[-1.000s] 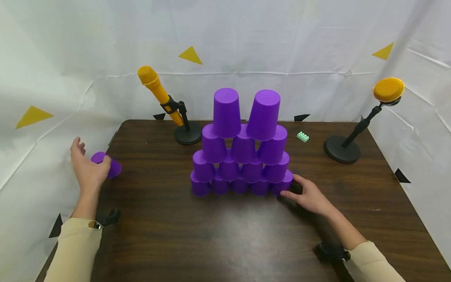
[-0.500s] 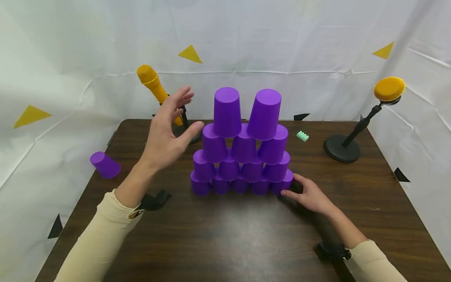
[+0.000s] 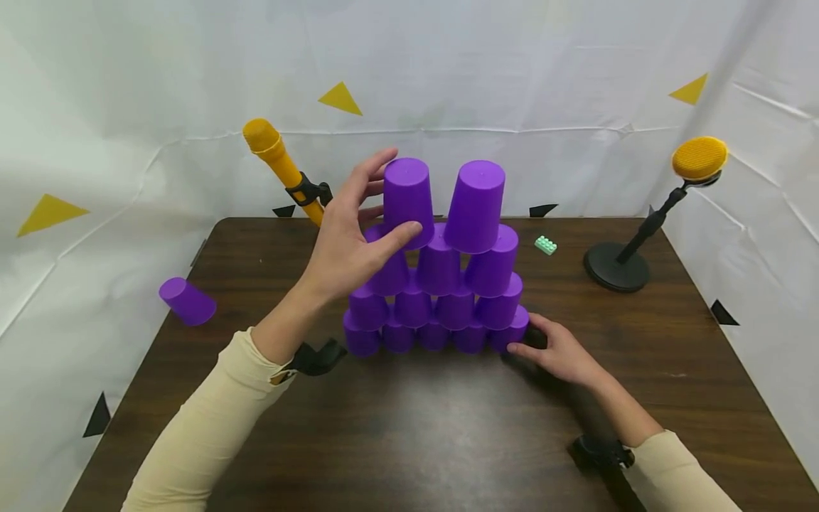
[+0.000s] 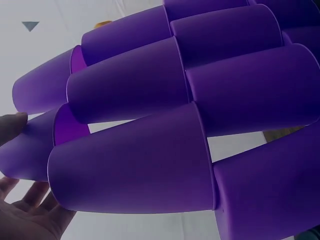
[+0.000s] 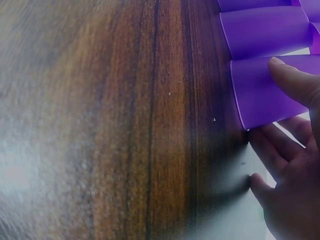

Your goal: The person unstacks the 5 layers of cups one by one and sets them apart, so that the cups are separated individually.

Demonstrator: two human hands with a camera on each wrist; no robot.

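Note:
A pyramid of upturned purple cups (image 3: 441,270) stands mid-table, with two cups on top. My left hand (image 3: 395,193) wraps the top left cup (image 3: 409,188): the thumb lies on its front and the fingers reach behind it. The left wrist view shows that left hand (image 4: 20,155) at the lower left, the cups (image 4: 150,165) filling the frame. My right hand (image 3: 523,336) rests on the table and holds the bottom right cup (image 3: 517,328) between thumb and fingers. In the right wrist view the right hand (image 5: 262,110) has its thumb on that cup (image 5: 260,95).
A loose purple cup (image 3: 187,301) lies on its side at the left edge of the dark wooden table (image 3: 409,427). A yellow microphone (image 3: 281,167) on a stand leans at the back left. A yellow round pad (image 3: 699,158) on a black stand is back right, near a green brick (image 3: 546,245).
My left hand let go of the loose cup at the left edge, rose and swung right to the top left cup. The right hand stayed on the bottom right cup.

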